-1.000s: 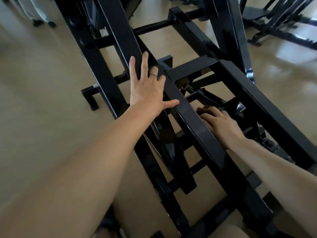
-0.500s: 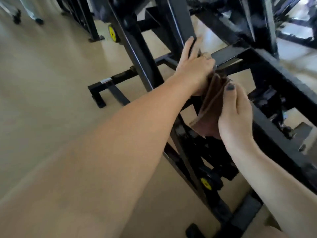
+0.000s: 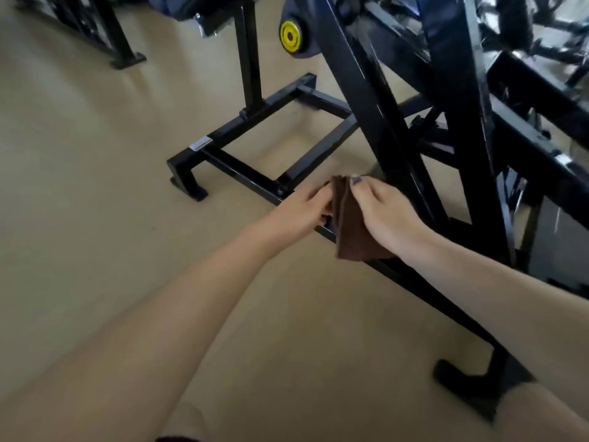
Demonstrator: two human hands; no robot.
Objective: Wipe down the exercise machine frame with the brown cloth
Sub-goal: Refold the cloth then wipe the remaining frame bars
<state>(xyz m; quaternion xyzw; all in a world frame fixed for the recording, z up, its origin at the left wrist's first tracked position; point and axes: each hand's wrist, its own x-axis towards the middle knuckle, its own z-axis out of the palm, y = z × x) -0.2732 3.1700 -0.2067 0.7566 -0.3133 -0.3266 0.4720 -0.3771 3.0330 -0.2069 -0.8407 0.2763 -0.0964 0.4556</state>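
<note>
- The brown cloth point(image 3: 352, 231) hung folded over the low rail of the black machine frame point(image 3: 376, 122).
- Right hand point(image 3: 387, 215) pinched its upper edge.
- Left hand point(image 3: 302, 208) apparently gripped its other side, fingers curled.
- Beige floor point(image 3: 79, 186) lay beneath.

A gym floor with weight-training machines

A heavy black steel machine frame point(image 3: 376, 100) stands on smooth beige flooring point(image 3: 79, 186), with a yellow pivot cap point(image 3: 290, 36) on 1 joint, a warning sticker point(image 3: 200, 144) on its base rail, and more black equipment legs point(image 3: 118, 43) nearby
</note>
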